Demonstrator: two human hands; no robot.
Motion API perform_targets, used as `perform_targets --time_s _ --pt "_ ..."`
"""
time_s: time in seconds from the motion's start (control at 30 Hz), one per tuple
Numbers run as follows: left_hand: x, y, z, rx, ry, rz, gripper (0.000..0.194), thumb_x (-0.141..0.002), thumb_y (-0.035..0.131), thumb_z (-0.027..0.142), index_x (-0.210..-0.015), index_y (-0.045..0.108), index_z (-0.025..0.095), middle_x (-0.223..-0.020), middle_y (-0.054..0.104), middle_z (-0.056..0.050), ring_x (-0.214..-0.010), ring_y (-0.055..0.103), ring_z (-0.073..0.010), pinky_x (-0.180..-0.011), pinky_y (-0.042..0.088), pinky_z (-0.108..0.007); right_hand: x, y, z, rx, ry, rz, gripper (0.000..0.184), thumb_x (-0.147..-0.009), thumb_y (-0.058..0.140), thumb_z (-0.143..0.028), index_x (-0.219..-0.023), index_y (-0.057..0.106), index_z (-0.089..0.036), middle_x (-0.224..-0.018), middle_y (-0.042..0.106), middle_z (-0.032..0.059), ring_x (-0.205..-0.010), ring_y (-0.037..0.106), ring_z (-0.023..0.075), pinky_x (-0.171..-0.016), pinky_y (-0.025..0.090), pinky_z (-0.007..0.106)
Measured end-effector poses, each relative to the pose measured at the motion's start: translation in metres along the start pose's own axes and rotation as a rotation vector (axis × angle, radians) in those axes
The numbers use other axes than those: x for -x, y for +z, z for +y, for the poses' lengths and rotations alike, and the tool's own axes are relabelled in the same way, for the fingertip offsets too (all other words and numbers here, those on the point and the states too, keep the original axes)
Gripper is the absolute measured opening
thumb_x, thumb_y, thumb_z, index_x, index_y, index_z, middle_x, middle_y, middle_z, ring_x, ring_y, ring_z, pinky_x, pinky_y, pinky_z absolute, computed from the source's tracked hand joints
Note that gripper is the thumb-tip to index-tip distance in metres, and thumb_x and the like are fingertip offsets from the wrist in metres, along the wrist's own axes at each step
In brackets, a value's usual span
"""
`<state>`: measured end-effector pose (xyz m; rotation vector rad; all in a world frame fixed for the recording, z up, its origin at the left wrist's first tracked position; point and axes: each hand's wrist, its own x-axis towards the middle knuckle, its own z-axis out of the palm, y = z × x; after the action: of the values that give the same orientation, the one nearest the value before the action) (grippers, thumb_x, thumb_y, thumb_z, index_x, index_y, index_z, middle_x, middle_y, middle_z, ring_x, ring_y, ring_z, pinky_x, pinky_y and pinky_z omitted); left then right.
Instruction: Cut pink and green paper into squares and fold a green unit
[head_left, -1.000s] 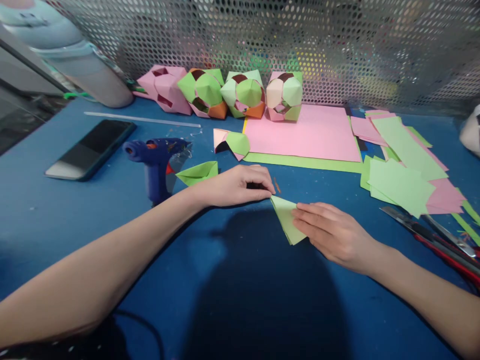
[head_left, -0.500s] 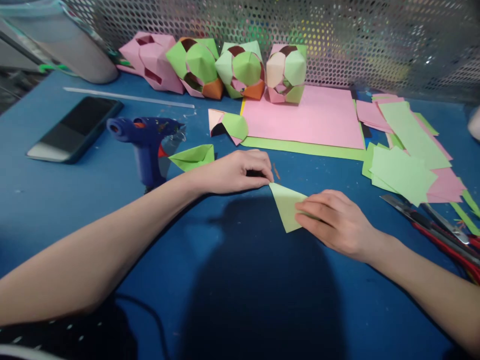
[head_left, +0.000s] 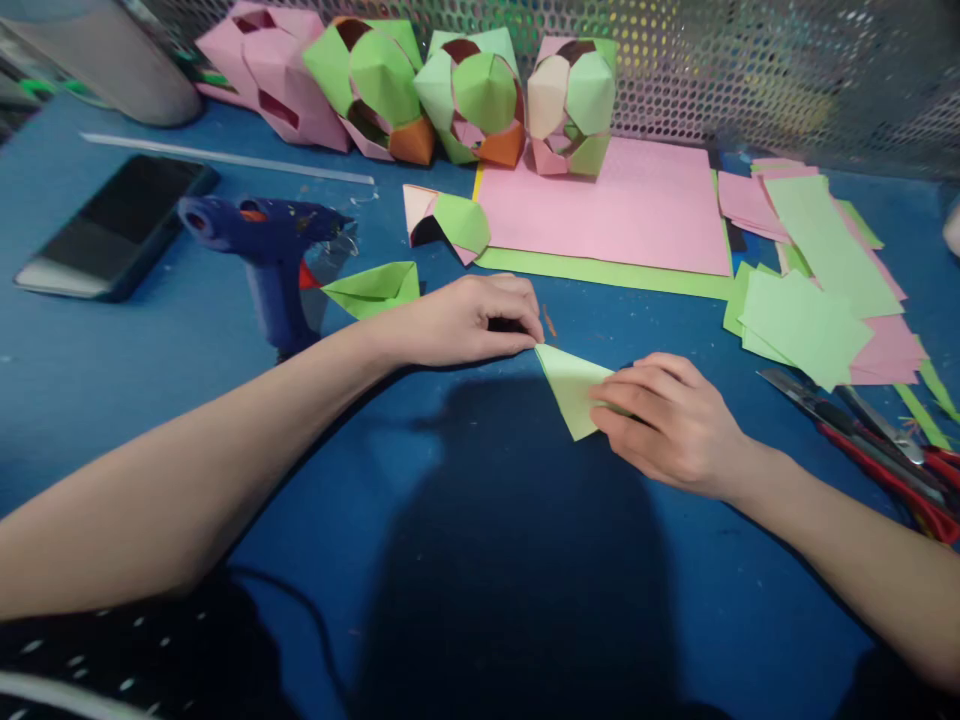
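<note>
A folded pale green paper triangle [head_left: 568, 388] lies between my two hands over the blue table. With thumb and fingertips together, my left hand [head_left: 484, 318] pinches its upper left corner. My right hand [head_left: 670, 418] grips its right side, fingers bent over the paper and hiding that edge. Just behind my left wrist sits a bright green folded paper piece [head_left: 379, 290]. A small curved piece of joined pink and green paper [head_left: 454, 222] rests a little farther back.
A blue glue gun [head_left: 274, 255] stands left, near a phone [head_left: 120, 225] and a clear glue stick [head_left: 225, 157]. Several paper models [head_left: 476, 95] line the back by pink sheets [head_left: 622, 220]. Cut papers [head_left: 806, 320], a craft knife [head_left: 806, 395] and red-handled scissors [head_left: 885, 475] lie right.
The camera view has tipped downward, so the table things sit higher in the picture. My right fingers have shifted slightly on the triangle; my left hand keeps its pinch at the corner.
</note>
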<state>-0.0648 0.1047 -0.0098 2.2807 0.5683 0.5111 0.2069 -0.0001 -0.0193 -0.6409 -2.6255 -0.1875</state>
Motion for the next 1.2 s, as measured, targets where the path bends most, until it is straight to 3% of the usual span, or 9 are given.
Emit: perform_targets --time_s 0.87,1.2 --pt "0.002 0.0 -0.001 -0.097 0.044 -0.024 0.016 -0.095 0.057 0.023 -0.092 0.072 0.017 -0.096 0.071 -0.008 -0.1 0.067 -0.0171 -0.09 0.05 -0.028 -0.002 -0.002 0.0 0.013 -0.003 -0.02 0.014 -0.092 0.059 -0.016 -0.098 0.071 -0.014 -0.104 0.075 0.0088 -0.097 0.063 0.0207 -0.097 0.047 0.043" --pt "0.001 0.001 0.002 -0.105 0.014 -0.014 0.017 -0.095 0.057 0.026 -0.091 0.072 0.019 -0.096 0.072 -0.007 -0.098 0.067 -0.017 -0.09 0.05 -0.029 -0.005 -0.011 -0.011 0.074 0.008 -0.148 0.024 -0.095 0.051 -0.018 -0.105 0.072 -0.012 -0.11 0.074 0.011 -0.101 0.065 0.024 -0.107 0.043 0.05"
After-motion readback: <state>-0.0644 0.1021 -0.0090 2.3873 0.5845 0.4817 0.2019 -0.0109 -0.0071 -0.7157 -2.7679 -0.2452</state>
